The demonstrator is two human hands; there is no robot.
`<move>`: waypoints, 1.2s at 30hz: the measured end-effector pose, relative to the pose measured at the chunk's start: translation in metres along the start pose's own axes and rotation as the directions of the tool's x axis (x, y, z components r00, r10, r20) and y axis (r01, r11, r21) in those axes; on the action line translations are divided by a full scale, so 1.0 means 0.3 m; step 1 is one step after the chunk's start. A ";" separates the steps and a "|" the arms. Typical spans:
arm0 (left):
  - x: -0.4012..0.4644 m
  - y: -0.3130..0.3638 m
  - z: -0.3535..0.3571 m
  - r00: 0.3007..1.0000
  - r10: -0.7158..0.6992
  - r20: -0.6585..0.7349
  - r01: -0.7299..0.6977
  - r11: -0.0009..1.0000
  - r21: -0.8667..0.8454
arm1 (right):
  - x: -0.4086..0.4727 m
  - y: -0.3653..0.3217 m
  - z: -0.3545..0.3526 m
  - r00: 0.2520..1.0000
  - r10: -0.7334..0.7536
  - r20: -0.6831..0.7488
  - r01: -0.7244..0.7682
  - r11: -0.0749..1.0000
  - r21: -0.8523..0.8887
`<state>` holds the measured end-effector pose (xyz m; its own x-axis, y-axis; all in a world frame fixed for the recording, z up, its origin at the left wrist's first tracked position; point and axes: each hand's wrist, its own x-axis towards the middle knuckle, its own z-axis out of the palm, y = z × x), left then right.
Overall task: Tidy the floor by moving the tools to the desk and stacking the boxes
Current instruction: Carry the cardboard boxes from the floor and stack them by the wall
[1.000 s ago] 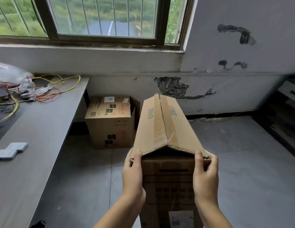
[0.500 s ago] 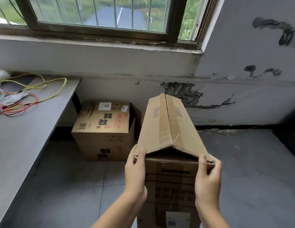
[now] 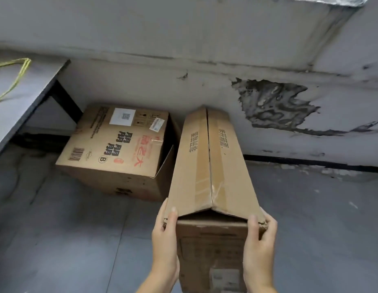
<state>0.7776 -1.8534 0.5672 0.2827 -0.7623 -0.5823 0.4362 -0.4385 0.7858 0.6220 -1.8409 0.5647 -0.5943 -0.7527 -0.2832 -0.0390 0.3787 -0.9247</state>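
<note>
Left hand [image 3: 165, 240], right hand [image 3: 260, 242] grip held box [image 3: 207, 166] near corners, fingers curled over flaps. Two boxes: second box [image 3: 118, 151] on floor, 10 o'clock.

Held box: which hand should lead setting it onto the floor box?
Probably left. The floor box lies to the left of the held box, so the left hand is on the side nearer it. The right hand grips the far side and would mostly steady.
</note>
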 end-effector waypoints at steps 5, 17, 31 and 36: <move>0.183 -0.192 -0.082 0.994 0.002 -0.113 0.009 0.995 0.099 | 0.076 0.255 0.120 0.996 0.082 0.026 -0.082 0.997 0.011; 0.317 -0.519 -0.272 0.971 -0.211 -0.109 0.232 0.941 0.246 | 0.155 0.645 0.139 0.803 0.429 0.413 -0.345 0.901 -0.264; 0.467 -0.616 -0.416 0.980 -0.166 -0.109 0.199 0.824 0.530 | 0.175 0.793 0.297 0.813 0.407 0.417 -0.267 0.896 -0.354; 0.467 -0.575 -0.416 0.975 -0.200 -0.099 0.218 0.764 0.608 | 0.182 0.777 0.295 0.801 0.428 0.419 -0.239 0.870 -0.431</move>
<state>0.8485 -1.8252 0.3240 0.2724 -0.6084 -0.7455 -0.1242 -0.7905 0.5997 0.6516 -1.8413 0.3113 -0.1557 -0.6665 -0.7291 -0.2375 0.7417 -0.6273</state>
